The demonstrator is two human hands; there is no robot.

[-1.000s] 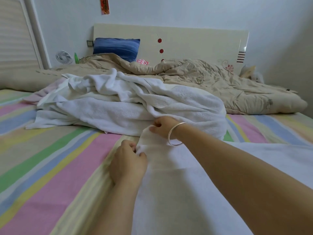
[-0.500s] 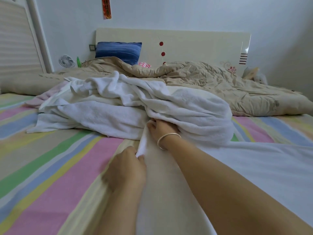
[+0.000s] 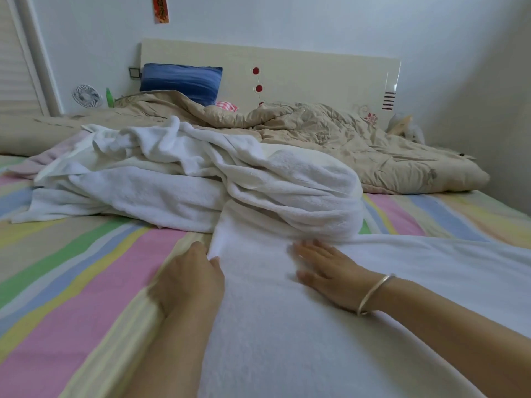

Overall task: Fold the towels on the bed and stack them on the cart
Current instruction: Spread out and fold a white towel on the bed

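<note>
A white towel (image 3: 287,326) lies spread flat on the striped bed (image 3: 86,282) in front of me. My left hand (image 3: 189,278) grips its left edge near the far corner. My right hand (image 3: 327,268), with a silver bangle on the wrist, lies flat on the towel with straight fingers, palm down. Just beyond both hands a heap of crumpled white towels (image 3: 186,179) covers the middle of the bed and overlaps the far end of the spread towel. No cart is in view.
A rumpled beige quilt (image 3: 344,142) fills the far half of the bed below the cream headboard (image 3: 316,70). A blue pillow (image 3: 181,80) leans at the back left. A small white fan (image 3: 86,95) and a green bottle (image 3: 109,97) stand by the wall.
My right hand has let go of the towel's far corner under the heap, drawn back toward me and now lies flat on the towel. My left hand keeps its grip on the edge.
</note>
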